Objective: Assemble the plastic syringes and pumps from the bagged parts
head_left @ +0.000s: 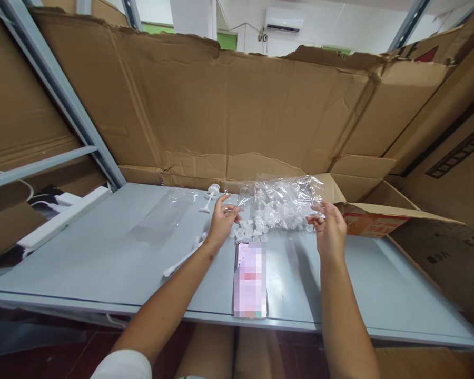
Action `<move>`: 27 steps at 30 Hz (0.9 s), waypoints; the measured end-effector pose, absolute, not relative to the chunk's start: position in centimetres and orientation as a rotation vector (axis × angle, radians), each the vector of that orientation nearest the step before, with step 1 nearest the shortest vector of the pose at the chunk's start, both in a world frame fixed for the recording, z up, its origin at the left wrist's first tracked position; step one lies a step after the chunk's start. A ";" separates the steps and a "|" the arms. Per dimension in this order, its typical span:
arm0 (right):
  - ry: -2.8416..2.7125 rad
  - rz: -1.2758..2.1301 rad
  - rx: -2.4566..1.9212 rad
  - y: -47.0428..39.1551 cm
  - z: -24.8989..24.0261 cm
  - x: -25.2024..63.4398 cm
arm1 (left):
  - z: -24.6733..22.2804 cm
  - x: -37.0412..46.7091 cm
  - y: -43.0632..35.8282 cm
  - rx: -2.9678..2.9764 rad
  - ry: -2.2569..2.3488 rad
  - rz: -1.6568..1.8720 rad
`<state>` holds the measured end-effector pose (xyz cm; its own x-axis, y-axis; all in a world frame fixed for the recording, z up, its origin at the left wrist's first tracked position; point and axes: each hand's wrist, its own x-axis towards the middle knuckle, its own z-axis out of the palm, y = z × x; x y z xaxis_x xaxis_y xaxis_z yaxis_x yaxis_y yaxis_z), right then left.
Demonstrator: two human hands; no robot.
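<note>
A clear plastic bag (286, 202) full of small whitish pieces lies at the back middle of the grey table. My right hand (329, 226) is at its right edge, fingers curled, with its fingertips pinched on the film. Left of the bag, my left hand (223, 218) has thumb and fingers brought together near the bag's opening; what they hold is too small to make out. Loose translucent caps (248, 230) are piled between the hands. White plastic parts (209, 197) lie behind my left hand, and a long white piece (179, 263) lies beside my left forearm.
A phone (250, 281) lies at the front middle of the table (102, 252). An empty clear bag (161, 213) is at the left. A power strip (63, 221) runs along the left edge. An open cardboard box (375, 221) stands right; cardboard (240, 110) walls the back.
</note>
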<state>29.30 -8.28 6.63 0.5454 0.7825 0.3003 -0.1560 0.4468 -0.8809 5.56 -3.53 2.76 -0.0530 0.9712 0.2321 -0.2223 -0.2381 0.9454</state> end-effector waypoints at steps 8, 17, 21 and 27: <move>-0.843 0.680 -1.040 -8.1 6.1 29.3 | 3.5 4.6 -3.5 1.192 1.001 1.682; -0.813 0.489 -0.974 -7.3 5.4 28.7 | 5.0 3.6 -3.5 1.190 0.968 1.773; -0.800 0.506 -0.938 -7.4 5.7 29.5 | 4.8 2.0 -2.5 1.245 0.982 1.715; -0.829 0.753 -0.880 -7.7 6.1 30.8 | 5.0 0.3 -1.9 1.273 0.911 1.699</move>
<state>30.77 -7.72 6.10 0.4718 0.8301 0.2972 -0.2156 0.4355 -0.8740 0.31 -1.88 5.01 -0.1654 0.9071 0.3870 -0.1800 -0.4136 0.8925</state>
